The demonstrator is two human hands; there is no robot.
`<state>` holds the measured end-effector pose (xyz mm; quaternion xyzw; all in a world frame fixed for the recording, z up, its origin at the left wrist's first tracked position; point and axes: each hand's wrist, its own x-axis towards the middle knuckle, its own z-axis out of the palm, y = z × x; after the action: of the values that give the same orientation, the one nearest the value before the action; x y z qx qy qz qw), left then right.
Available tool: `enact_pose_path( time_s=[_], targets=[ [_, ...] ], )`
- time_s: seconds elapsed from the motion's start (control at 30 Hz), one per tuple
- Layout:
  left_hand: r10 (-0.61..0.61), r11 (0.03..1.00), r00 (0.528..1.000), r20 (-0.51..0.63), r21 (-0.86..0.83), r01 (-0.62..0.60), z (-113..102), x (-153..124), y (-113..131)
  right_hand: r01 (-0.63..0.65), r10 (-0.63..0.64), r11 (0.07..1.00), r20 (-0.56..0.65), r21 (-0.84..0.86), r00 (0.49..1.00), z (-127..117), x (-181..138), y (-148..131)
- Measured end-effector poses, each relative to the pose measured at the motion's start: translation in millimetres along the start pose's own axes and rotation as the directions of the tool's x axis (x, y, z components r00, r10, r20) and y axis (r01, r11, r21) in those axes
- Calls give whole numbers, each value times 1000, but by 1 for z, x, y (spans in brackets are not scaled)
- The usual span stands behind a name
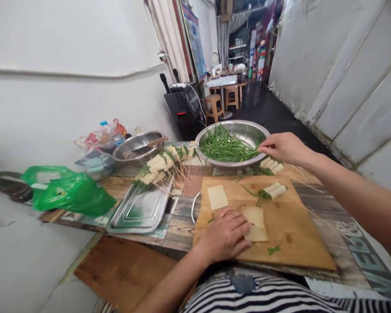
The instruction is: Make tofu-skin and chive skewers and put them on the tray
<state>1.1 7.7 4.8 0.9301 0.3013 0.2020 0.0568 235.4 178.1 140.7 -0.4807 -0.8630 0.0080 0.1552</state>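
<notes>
My right hand (278,148) reaches to the right rim of a steel bowl (263,130), its fingertips pinched on the ends of green chives (228,145). My left hand (226,232) lies on a wooden cutting board (299,234), fingers stretched out over the left edge of a thin yellowish tofu sheet (258,224). A second tofu sheet (217,197) rests flat behind that hand. Farther right on the board, a skewered pair of tofu rolls (274,190) has chives poking out. A few chive scraps (274,250) lie near the board's front edge.
Finished skewers (156,167) pile over the back of a metal tray (137,213). More rolls (271,165) lie behind the board. Left are a green plastic bag (68,191), another steel bowl (130,145) and plastic packages (101,139). Stools (214,106) stand in the background.
</notes>
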Motion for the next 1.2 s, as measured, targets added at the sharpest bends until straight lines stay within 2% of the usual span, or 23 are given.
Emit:
enact_pose_path(
  time_s=[0.07, 0.13, 0.2, 0.27, 0.3, 0.37, 0.43, 0.5, 0.57, 0.63, 0.77, 0.87, 0.97, 1.1, 1.17, 1.2],
  targets=[
    [-1, 1000, 999, 32, 5, 1, 1, 1, -2, 7, -4, 1000, 182, -19, 983, 7, 43, -1],
    [-21, 1000, 999, 47, 20, 20, 2, 3, -5, 47, -30, 998, 296, -51, 955, 20, 81, -3],
    [-37, 999, 998, 48, 34, 35, 1, 4, -8, 75, -50, 995, 325, -63, 945, 32, 105, -6],
    [-37, 998, 998, 45, 44, 35, -1, 4, -10, 87, -79, 996, 274, -17, 959, 42, 107, -10],
    [-29, 998, 999, 41, 54, 27, -2, 4, -11, 108, -113, 994, 236, 33, 965, 47, 97, -12],
    [-17, 995, 999, 28, 95, 14, -4, 3, -10, 194, -223, 964, 153, 183, 963, 55, 57, -17],
    [7, 989, 999, 40, 147, -13, -3, 2, -8, 297, -374, 892, 189, 341, 908, 63, -2, -24],
    [58, 981, 995, 76, 183, -71, -2, 2, -5, 342, -476, 826, 229, 448, 849, 73, -66, -31],
    [123, 969, 988, 93, 202, -140, -4, 1, -2, 358, -483, 819, 203, 448, 852, 88, -118, -36],
    [174, 957, 983, 63, 224, -184, -11, -3, 1, 379, -471, 839, 172, 390, 865, 103, -151, -38],
    [176, 949, 983, -49, 273, -157, -43, -19, 4, 340, -378, 914, 156, 222, 913, 124, -168, -41],
    [103, 952, 990, -97, 297, -70, -72, -38, 2, 338, -352, 934, 137, 117, 926, 131, -168, -45],
    [20, 932, 990, -143, 362, 34, -93, -58, -7, 337, -345, 937, 91, 85, 934, 140, -170, -46],
    [-110, 829, 961, -253, 510, 229, -99, -82, -31, 361, -364, 922, -5, 141, 932, 145, -173, -42],
    [-171, 751, 920, -353, 558, 354, -93, -87, -48, 399, -391, 901, -79, 169, 917, 134, -169, -40],
    [-191, 743, 898, -396, 540, 396, -88, -88, -56, 415, -400, 892, -115, 179, 909, 125, -163, -39]
  ],
)
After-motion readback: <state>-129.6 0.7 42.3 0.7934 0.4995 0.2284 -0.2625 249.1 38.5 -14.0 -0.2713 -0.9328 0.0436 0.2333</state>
